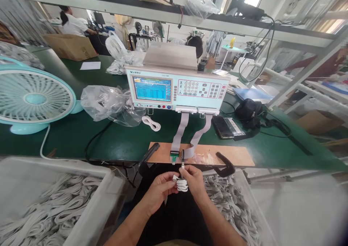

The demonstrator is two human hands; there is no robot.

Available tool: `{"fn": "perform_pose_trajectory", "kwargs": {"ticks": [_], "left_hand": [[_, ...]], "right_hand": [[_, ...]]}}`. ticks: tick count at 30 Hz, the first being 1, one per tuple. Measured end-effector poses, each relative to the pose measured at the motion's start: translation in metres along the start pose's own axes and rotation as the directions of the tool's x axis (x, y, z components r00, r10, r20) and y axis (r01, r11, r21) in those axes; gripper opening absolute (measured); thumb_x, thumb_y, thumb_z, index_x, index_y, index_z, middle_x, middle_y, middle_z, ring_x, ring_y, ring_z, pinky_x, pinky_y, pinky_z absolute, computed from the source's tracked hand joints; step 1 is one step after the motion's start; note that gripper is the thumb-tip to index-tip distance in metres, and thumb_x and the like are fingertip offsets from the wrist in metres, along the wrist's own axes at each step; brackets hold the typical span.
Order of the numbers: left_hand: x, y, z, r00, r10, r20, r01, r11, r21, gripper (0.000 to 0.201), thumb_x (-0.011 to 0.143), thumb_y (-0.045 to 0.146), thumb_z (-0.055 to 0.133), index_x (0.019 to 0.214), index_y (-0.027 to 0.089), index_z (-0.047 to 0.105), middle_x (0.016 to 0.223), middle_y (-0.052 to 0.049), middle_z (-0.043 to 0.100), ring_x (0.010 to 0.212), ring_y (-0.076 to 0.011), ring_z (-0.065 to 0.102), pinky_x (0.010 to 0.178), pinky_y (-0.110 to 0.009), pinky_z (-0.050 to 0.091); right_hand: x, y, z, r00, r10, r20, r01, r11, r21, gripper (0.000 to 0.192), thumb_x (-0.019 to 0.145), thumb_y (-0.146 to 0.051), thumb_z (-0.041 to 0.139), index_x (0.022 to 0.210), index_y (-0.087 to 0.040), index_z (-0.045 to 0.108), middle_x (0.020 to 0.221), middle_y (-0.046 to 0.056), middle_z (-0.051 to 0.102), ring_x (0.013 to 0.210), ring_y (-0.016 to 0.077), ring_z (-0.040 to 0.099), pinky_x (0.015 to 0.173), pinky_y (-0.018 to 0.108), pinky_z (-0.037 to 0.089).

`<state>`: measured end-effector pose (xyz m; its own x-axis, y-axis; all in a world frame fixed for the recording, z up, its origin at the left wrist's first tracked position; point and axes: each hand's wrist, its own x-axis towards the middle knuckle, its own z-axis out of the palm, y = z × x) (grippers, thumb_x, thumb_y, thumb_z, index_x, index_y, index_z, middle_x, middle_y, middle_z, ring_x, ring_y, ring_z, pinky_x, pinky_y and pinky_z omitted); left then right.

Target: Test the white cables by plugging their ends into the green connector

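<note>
Coiled white cable (182, 184), seemingly banded

From my remote seat I find almost nothing legible. The tester (176, 90), standing in the middle of the worktop (114, 140), carries a short line of blue characters at the top left corner of its front panel, above the screen (152, 89), but they are too small and blurred for me to read. The screen shows rows of figures I cannot make out. The keypad (202, 90) has markings on its keys, equally unreadable.
</note>
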<state>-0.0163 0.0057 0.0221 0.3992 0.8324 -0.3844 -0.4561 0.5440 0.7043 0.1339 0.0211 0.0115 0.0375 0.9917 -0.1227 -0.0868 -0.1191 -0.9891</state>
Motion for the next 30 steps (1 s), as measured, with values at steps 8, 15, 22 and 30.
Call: {"fn": "perform_pose_trajectory", "kwargs": {"ticks": [8, 15, 22, 30], "left_hand": [[0.013, -0.004, 0.006, 0.97, 0.228, -0.089, -0.17, 0.889, 0.424, 0.027, 0.079, 0.04, 0.058, 0.072, 0.014, 0.06, 0.055, 0.003, 0.051, 0.05, -0.0092, 0.047, 0.049, -0.021, 0.042], [0.014, 0.0, 0.012, 0.857, 0.513, -0.038, -0.393, 0.702, 0.594, 0.026, 0.084, 0.031, 0.051, 0.064, 0.016, 0.057, 0.075, -0.001, 0.053, 0.069, -0.0124, 0.051, 0.061, -0.021, 0.041], [0.021, -0.008, 0.017, 0.782, 0.593, -0.193, -0.387, 0.704, 0.595, 0.028, 0.082, 0.028, 0.051, 0.056, 0.016, 0.051, 0.061, 0.003, 0.048, 0.059, -0.0103, 0.043, 0.057, -0.021, 0.036], [0.026, -0.013, 0.02, 0.793, 0.507, -0.338, -0.352, 0.834, 0.425, 0.029, 0.079, 0.035, 0.055, 0.058, 0.015, 0.054, 0.056, 0.002, 0.051, 0.054, -0.0107, 0.044, 0.053, -0.022, 0.037]], "right_hand": [[-0.001, -0.006, 0.007, 0.993, 0.107, -0.04, -0.1, 0.984, 0.15, 0.028, 0.067, -0.04, 0.072, 0.061, -0.014, 0.062, 0.052, -0.002, 0.054, 0.046, 0.0102, 0.043, 0.045, 0.022, 0.035], [0.001, -0.008, 0.014, 0.973, 0.229, -0.03, -0.199, 0.897, 0.396, 0.028, 0.06, -0.037, 0.078, 0.055, -0.016, 0.06, 0.049, -0.002, 0.055, 0.044, 0.0101, 0.043, 0.045, 0.022, 0.035], [0.001, -0.004, 0.013, 0.976, 0.214, -0.039, -0.186, 0.912, 0.365, 0.023, 0.063, -0.034, 0.077, 0.061, -0.015, 0.063, 0.052, -0.002, 0.053, 0.047, 0.0101, 0.041, 0.049, 0.022, 0.035], [0.0, -0.004, 0.01, 0.989, 0.146, -0.028, -0.133, 0.956, 0.26, 0.025, 0.069, -0.037, 0.072, 0.062, -0.015, 0.062, 0.053, -0.002, 0.049, 0.051, 0.011, 0.04, 0.05, 0.022, 0.033]]}}
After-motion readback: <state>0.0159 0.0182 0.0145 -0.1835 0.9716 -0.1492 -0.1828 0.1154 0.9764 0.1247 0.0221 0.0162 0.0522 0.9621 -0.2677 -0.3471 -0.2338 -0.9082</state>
